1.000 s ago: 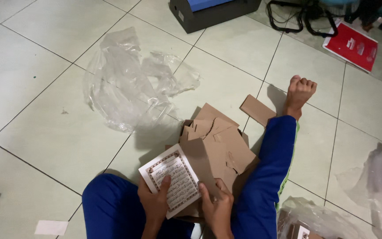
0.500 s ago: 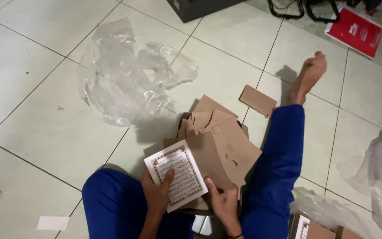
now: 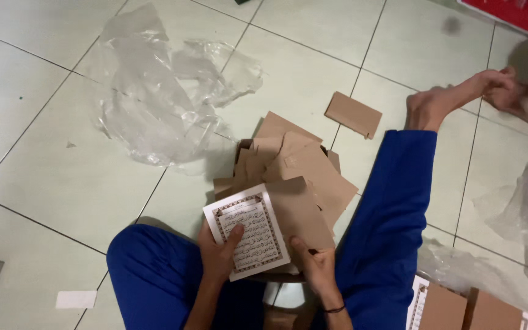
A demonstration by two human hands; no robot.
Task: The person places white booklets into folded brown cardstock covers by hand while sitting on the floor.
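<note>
Our left hand (image 3: 218,256) grips the lower left corner of a printed sheet (image 3: 247,237), white with an ornate border and dense lines of script, the thumb lying across its face. Our right hand (image 3: 316,269) pinches the near edge of a brown cardboard piece (image 3: 297,214) that sits just beside and partly under the sheet, thumb on top and fingers underneath. Both rest between our knees on a loose pile of brown card pieces (image 3: 294,162), fanned out at odd angles.

Compared with half a second ago, little has shifted in the grip: the sheet was already under the left thumb and the right hand already at the card's lower edge. What has changed is mostly the view (our head has tipped nearer, so the pile sits higher and larger). The sheet now lies squarer against the card, so we judge that the two are being matched up, one sheet to one card.

Our legs in blue trousers (image 3: 386,214) frame the pile, the right one stretched out to a bare foot (image 3: 453,101). One stray card piece (image 3: 353,114) lies apart near that leg. A crumpled clear plastic wrap (image 3: 154,91) spreads over the pale floor tiles (image 3: 32,153) to the left. At lower right lie more brown cards and bordered sheets (image 3: 459,305) beside further plastic.
</note>
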